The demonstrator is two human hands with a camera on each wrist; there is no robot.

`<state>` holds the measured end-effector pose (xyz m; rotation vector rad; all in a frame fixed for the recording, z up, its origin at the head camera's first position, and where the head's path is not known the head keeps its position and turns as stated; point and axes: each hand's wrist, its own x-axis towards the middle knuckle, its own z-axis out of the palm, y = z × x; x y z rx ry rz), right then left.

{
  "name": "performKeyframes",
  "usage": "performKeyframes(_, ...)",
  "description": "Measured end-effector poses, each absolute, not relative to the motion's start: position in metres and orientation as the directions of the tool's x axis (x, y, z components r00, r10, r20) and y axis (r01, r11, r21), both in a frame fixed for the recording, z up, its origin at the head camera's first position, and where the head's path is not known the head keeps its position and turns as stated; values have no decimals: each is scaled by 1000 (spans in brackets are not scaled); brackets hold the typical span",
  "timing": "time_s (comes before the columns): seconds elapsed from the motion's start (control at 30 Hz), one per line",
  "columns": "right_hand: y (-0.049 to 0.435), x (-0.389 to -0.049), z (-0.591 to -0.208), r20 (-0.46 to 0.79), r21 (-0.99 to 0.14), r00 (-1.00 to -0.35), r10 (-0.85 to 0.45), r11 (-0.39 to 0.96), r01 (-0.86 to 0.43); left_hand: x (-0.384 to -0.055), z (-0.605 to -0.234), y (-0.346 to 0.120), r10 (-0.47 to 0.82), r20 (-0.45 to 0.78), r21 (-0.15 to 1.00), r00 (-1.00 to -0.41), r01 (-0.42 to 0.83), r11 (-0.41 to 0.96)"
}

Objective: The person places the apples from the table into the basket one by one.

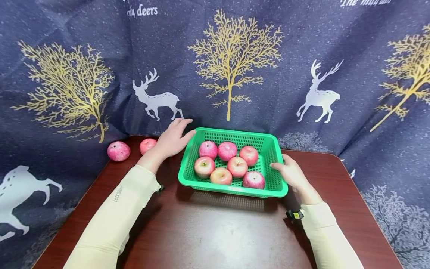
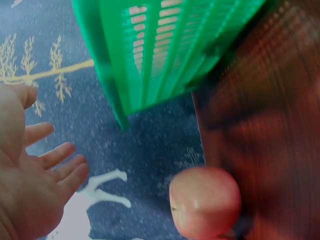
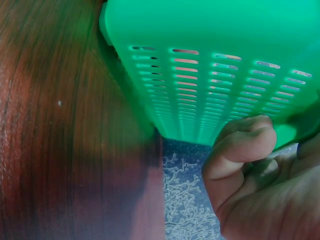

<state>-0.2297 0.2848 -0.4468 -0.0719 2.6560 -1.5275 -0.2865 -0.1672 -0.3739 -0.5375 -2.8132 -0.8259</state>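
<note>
left hand [image 1: 173, 139]: released, fingers loose, near left end of green basket [image 1: 231, 189] | right hand [image 1: 293, 173]: grasping basket's right rim | basket: on brown table [image 1: 201, 231], 7 apples [image 1: 237, 167] inside | 2 other apples [image 1: 118, 151]: table's far left

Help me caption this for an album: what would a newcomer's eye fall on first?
Likely the bright green basket of seven apples, far back on the table. Behind it, golden trees and white deer stand out on dark blue cloth. Two loose apples lie left of the basket.
</note>
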Motion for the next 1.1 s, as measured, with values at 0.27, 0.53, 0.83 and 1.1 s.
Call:
performKeyframes(0.27, 286, -230, -448, -35, -870, -996, -84, 493, -11, -292, -379, -192, 222, 258, 503, -940, 327, 800)
performKeyframes(0.53, 285, -231, -449, -39, -872, -997, -73, 490, -2, -299, -394, -214, 179, 257, 509, -950, 291, 810)
performKeyframes(0.83, 284, -232, -448, -30, -876, -997, -74, 483, -9, -306, -412, -230, 165, 201, 517, -966, 248, 819)
performKeyframes(1.1, 284, -231, -448, -30, -873, -997, -72, 487, -9, -308, -423, -233, 144, 157, 461, -977, 202, 864)
